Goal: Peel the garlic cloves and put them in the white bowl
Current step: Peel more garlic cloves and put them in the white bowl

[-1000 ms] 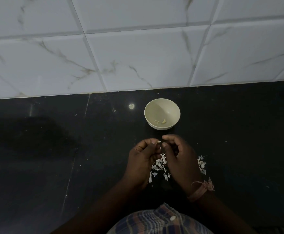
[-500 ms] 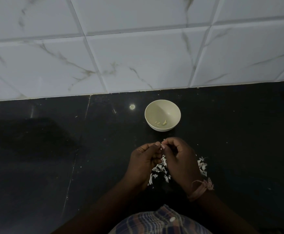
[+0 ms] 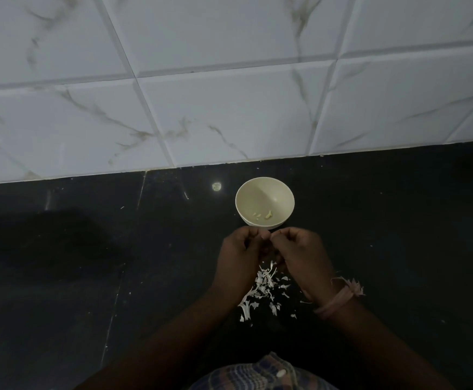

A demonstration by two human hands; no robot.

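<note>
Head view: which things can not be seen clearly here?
- Clove: hidden between the curled fingers of the left hand and right hand; not visible.
- Bits in the bowl: too small to count.
- Peels: partly under the hands.
- Shirt: cut by the bottom edge.

no readable text, labels or signs

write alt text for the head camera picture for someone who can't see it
Two hands, the left hand and right hand, meet fingertip to fingertip over a dark counter, just in front of a white bowl holding a few peeled garlic pieces. Papery skins lie scattered below them; what they pinch is hidden.
</note>
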